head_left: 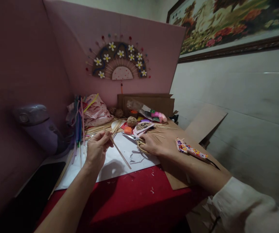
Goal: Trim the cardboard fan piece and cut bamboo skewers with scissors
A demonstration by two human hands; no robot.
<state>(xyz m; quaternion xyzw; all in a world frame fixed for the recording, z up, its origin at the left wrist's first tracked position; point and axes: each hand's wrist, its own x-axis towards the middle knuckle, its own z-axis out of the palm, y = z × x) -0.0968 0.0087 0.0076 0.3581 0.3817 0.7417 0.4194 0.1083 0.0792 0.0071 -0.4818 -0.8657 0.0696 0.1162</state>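
- Apparently the half-round decoration (120, 58) on the pink board (73, 38) is a finished piece, its white flowers and radiating sticks all in place.
- Work at the desk (129, 194) looks only partway along: the thin stick (121, 155) is loose, joined to nothing, and more loose sticks (100, 128) lie at the far side, seemingly unused. Whether the held one has been trimmed, I cannot tell.
- This stick is above the white sheet (69, 179), its long axis slanting from far left down to near right, the free end pointing near and right.
- Left hand (100, 145): thumb and fingers closed in a pinch on the stick's far end.
- Right hand (150, 143): fingers curled at the handles of the scissors (129, 137); I cannot tell how firmly, if at all, it grips. The blades point left and slightly far.
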